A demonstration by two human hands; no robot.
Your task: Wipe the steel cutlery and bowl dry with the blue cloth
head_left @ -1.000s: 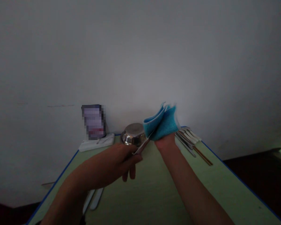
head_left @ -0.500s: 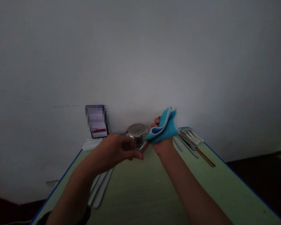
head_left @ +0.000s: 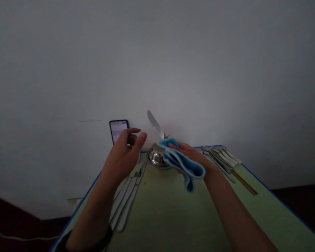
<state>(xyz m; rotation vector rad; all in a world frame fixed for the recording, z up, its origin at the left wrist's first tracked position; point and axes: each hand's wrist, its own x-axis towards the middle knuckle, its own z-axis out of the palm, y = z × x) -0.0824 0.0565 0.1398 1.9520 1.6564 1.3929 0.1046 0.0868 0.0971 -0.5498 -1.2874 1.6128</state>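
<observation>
My right hand [head_left: 185, 150] grips a folded blue cloth [head_left: 182, 162] with a pale edge. From the cloth a table knife [head_left: 155, 124] sticks out, its blade tilted up and to the left; its handle is hidden in the folds. My left hand [head_left: 128, 152] is raised left of the knife, thumb and forefinger apart, with nothing in it. Beneath the knife and partly behind the cloth, an upturned shiny metal bowl [head_left: 156, 155] stands at the back of the table.
Several table knives [head_left: 130, 203] lie side by side under my left forearm. A phone [head_left: 117, 130] leans on the wall behind my left hand. Toward the right edge lie metal cutlery [head_left: 217, 159], wooden chopsticks [head_left: 244, 182] and white-handled pieces [head_left: 231, 155]. The green table [head_left: 170, 217] has blue edging.
My left hand has come away from the cloth and moved up and left. My right hand has turned over, and the knife blade now points up out of the cloth. The view has shifted slightly.
</observation>
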